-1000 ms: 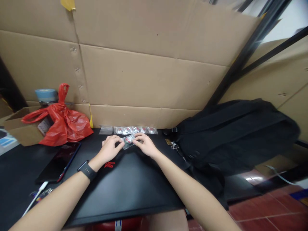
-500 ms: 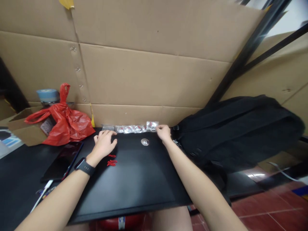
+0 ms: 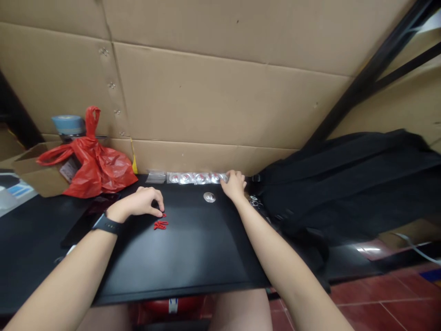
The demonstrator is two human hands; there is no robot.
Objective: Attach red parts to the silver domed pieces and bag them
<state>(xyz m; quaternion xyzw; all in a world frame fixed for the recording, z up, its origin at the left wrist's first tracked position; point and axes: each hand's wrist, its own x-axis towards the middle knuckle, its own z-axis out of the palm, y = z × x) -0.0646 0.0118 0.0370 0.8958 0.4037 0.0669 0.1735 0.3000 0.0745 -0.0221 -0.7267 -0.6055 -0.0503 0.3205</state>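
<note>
My left hand [image 3: 146, 202] is bent over the black tabletop [image 3: 193, 257], its thumb and index finger pinching at a small red cord loop [image 3: 164, 215]. Just below lies a small pile of red cord loops [image 3: 161, 225]. At the back, a row of shiny round discs in clear packets [image 3: 200, 178] runs along the cardboard. My right hand [image 3: 234, 186] rests at the row's right end, fingers apart and touching the last packet [image 3: 223, 177]. A loose silver disc [image 3: 209, 197] lies on the table between my hands, nearer the right one.
Flat clear bags [image 3: 156, 177] lie left of the row. A red plastic bag [image 3: 94, 165] and cardboard box [image 3: 41, 179] stand at left, near a dark phone [image 3: 86, 216]. Metal rings [image 3: 255, 201] lie beside the black backpack [image 3: 351, 184] at right. A cardboard wall [image 3: 206, 101] closes the back.
My right hand has lowered the raised packet into the row's right end. My left hand has drawn back from the clear bags and down to a red cord loop. The view has shifted slightly.
</note>
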